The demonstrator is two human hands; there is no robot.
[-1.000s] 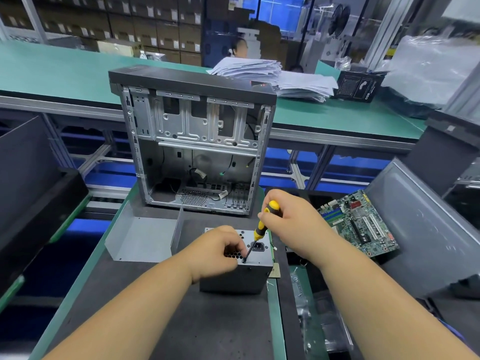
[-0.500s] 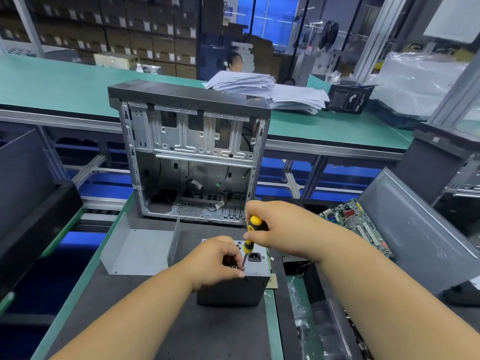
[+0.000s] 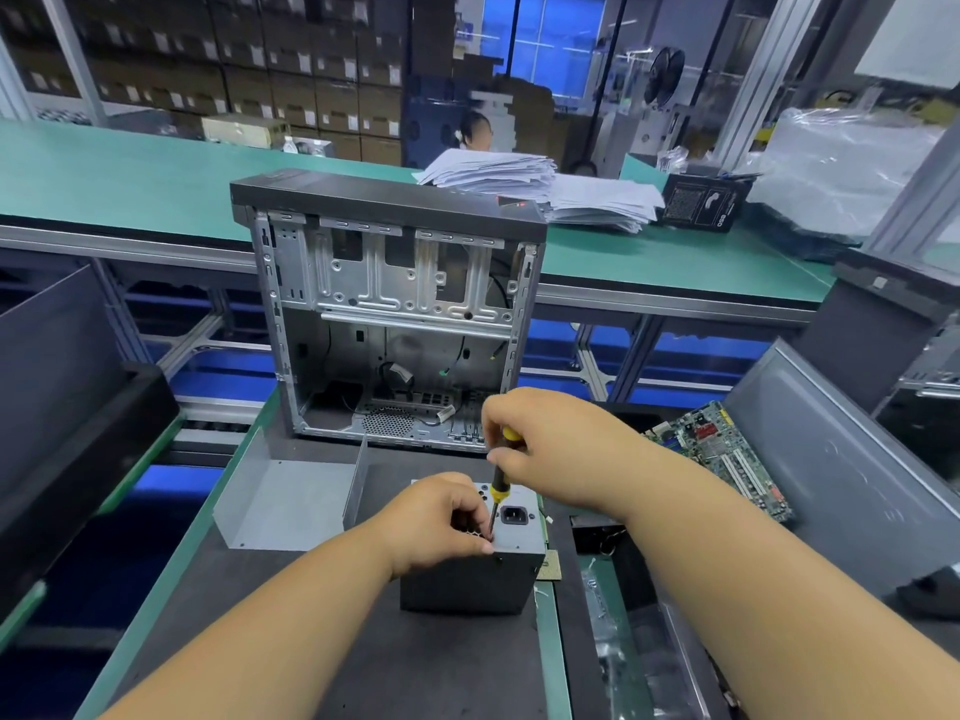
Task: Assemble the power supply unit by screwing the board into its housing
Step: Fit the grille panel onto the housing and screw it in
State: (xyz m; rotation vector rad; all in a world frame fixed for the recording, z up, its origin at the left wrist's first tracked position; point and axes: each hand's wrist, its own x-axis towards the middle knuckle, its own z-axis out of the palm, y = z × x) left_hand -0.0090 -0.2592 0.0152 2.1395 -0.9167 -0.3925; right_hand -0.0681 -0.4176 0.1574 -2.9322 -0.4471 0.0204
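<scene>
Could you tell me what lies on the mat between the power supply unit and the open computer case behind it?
In the head view, a bent grey metal cover lies left of that stretch; otherwise bare dark mat separates the power supply unit from the computer case.

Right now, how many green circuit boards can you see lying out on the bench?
1. The green circuit board lies at the right, behind the right hand, against a grey panel. Any board inside the power supply unit is hidden.

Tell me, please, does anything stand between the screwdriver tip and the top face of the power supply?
Nothing visible does: the screwdriver in the right hand reaches the power supply top, where the left hand fingers steady its shaft.
</scene>
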